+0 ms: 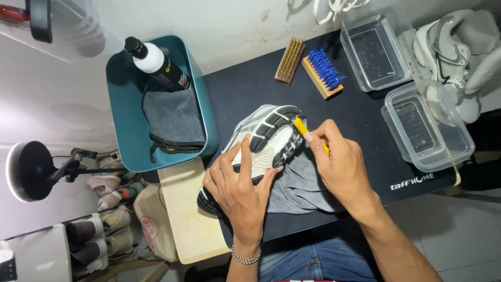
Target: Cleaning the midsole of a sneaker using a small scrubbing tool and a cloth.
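Denim-clad knees (313, 261) show at the bottom edge, closest to me, under the dark work mat (365, 120). Above them I see the left hand (241, 183), a chain bracelet (245, 257) at its wrist, fingers spread and pressed over a grey and white sneaker (261, 143) that lies sole-up on a grey cloth (297, 190) in the middle of the mat. That hand is wrapped around the shoe, holding it steady. The right hand (342, 164) is closed around a small yellow-handled tool (302, 128), its tip touching the black tread at the sole's upper end; I cannot tell whether it carries bristles.

To the left sits a teal bin (122, 120) holding a dark spray bottle (156, 62) and a folded grey towel (172, 117). Beyond the shoe lie a tan-bristled brush (289, 60) and a blue-bristled brush (323, 73). Two clear plastic tubs (425, 128) stand to the right, near a second sneaker (449, 57).

My judgement of the risks: the sneaker's heel overhangs the mat's near edge, so a hard stroke could roll it out of the left hand. The tool tip could slip off the tread toward the left fingertips. A wide elbow swing might knock the nearer tub.
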